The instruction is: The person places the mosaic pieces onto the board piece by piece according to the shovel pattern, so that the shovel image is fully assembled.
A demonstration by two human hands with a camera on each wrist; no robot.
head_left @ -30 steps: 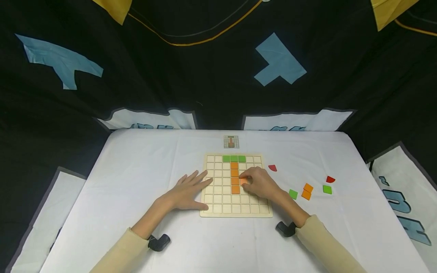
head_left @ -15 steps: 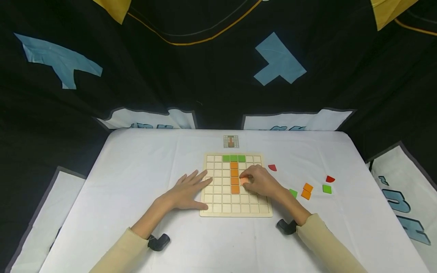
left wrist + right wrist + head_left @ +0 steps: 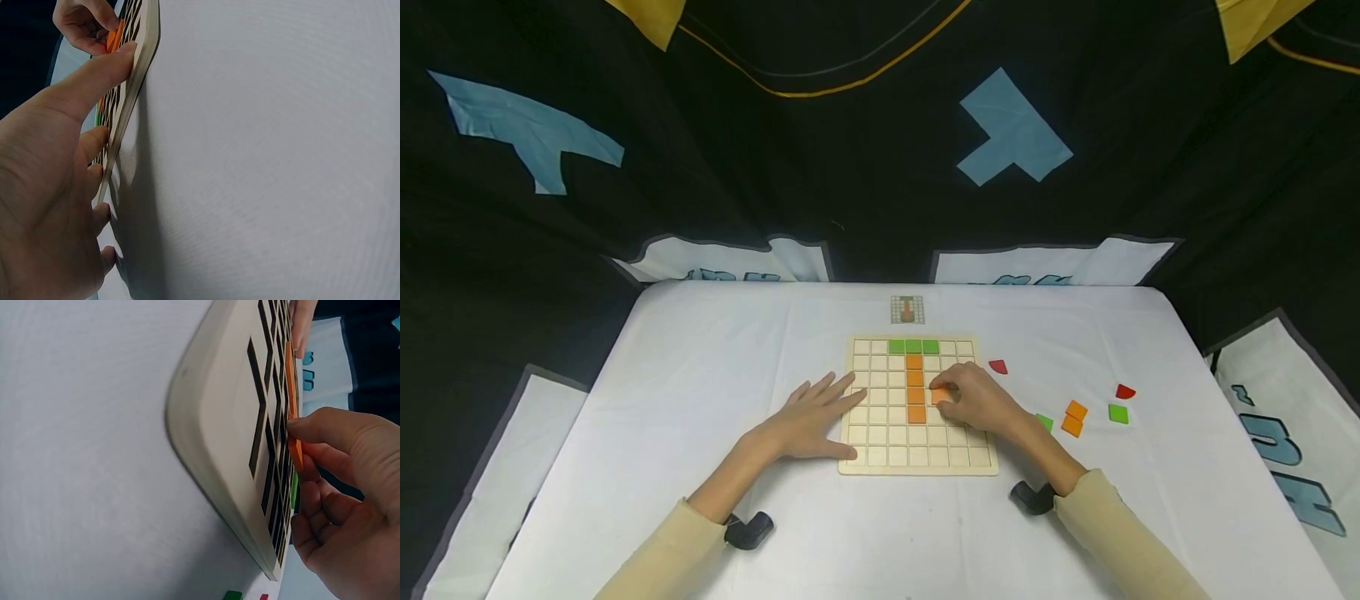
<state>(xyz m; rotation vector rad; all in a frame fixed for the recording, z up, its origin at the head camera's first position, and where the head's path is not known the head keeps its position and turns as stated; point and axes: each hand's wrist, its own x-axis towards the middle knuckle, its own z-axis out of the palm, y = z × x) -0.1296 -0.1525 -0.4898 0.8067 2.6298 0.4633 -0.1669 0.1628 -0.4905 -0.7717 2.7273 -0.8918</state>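
Observation:
A pale wooden grid board (image 3: 878,436) lies on the white table. Three green square tiles (image 3: 913,347) sit in its far row, with a column of several orange tiles (image 3: 915,379) running toward me below them. My right hand (image 3: 983,400) pinches one orange square tile (image 3: 940,396) between thumb and fingers, just right of that column. In the right wrist view this tile (image 3: 295,452) is at the board's surface; whether it sits in a cell cannot be told. My left hand (image 3: 808,421) spreads its fingers over the board's left edge, thumb resting at the near left corner.
A small card (image 3: 907,310) with a printed grid pattern lies beyond the board. To the right are a red quarter-round piece (image 3: 997,367), another red piece (image 3: 1125,391), two orange tiles (image 3: 1073,418), a green tile (image 3: 1118,413) and one (image 3: 1044,422) partly behind my right arm.
My right hand has shifted slightly to the right with the orange tile, away from the orange column. The left hand stays in place on the board.

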